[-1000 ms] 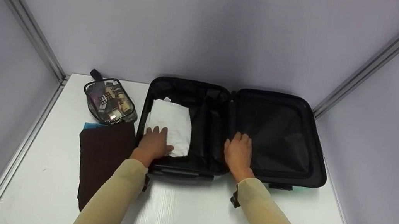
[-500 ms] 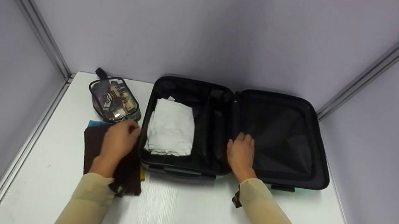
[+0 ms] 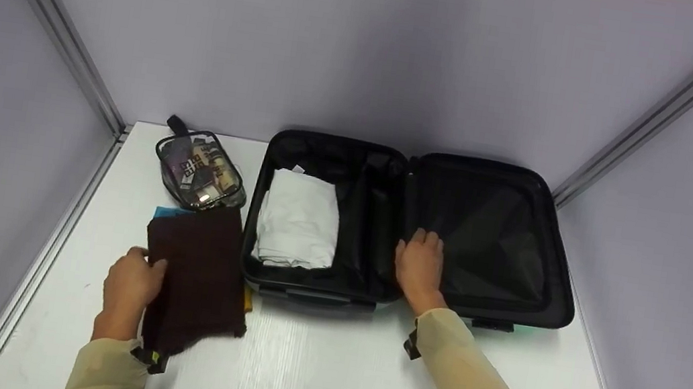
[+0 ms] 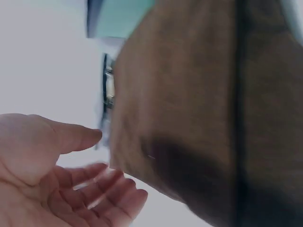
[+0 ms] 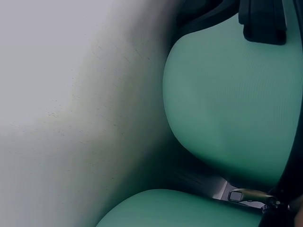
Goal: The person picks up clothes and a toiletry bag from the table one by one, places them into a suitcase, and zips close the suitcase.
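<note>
At the left edge of a folded dark brown cloth [image 3: 199, 275], my left hand [image 3: 132, 283] has its thumb and fingers spread apart. In the left wrist view the hand [image 4: 80, 175] holds nothing, and the brown cloth [image 4: 180, 94] hangs large beside its fingertips. An open suitcase [image 3: 319, 292] lies to the right, black inside and mint green outside. Folded white clothes [image 3: 300, 222] lie in its left half. My right hand [image 3: 420, 266] rests by the suitcase's hinge, its fingertips hidden; the right wrist view mostly shows the green shell [image 5: 232, 94].
Behind the brown cloth stands a clear toiletry bag [image 3: 200, 170] with black trim, filled with small packets. A blue edge [image 3: 173, 213] and a yellow edge [image 3: 247, 299] peek out under the cloth. Grey walls close off the back and both sides of the white table [image 3: 294, 377].
My left hand has left the white clothes, crossed over the brown cloth and come to its left edge. The right hand has stayed by the hinge.
</note>
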Action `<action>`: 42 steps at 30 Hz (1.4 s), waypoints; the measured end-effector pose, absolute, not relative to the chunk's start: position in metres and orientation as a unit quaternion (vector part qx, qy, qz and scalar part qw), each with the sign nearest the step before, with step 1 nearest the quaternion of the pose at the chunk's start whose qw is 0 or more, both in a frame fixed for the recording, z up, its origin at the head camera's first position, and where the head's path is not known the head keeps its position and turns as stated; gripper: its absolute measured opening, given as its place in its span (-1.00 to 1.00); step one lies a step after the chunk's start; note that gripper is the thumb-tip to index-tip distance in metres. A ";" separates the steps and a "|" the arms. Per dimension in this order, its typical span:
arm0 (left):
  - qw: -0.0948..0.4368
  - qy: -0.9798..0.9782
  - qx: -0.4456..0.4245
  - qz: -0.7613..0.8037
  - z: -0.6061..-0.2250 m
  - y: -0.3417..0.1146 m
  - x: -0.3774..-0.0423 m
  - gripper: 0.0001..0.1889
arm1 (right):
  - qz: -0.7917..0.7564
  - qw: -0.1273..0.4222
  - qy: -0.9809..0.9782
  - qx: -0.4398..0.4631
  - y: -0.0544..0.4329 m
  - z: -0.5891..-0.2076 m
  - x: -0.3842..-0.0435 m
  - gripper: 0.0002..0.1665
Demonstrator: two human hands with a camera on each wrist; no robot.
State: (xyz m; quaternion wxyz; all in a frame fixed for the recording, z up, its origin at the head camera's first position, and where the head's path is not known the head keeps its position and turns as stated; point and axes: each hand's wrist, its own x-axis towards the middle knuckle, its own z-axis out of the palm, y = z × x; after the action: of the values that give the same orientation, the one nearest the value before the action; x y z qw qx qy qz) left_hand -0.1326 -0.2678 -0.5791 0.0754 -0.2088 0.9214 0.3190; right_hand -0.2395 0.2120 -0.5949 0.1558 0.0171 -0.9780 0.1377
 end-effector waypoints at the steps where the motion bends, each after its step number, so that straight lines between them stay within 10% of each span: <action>1: 0.084 0.920 -0.212 0.318 -0.583 -0.269 -0.132 -0.39 | 0.138 0.157 -0.978 0.018 0.212 -0.594 -0.239 -0.46; 42: 0.183 0.716 -0.221 0.637 -0.588 -0.289 -0.137 -0.06 | 0.148 0.156 -0.977 0.013 0.213 -0.596 -0.240 -0.45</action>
State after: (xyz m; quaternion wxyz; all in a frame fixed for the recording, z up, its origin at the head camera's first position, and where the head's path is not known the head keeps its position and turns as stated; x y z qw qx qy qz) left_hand -0.1367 -0.2886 -0.5876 0.1828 -0.2208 0.7158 0.6367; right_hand -0.2398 0.2128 -0.5959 0.1558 0.0132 -0.9766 0.1478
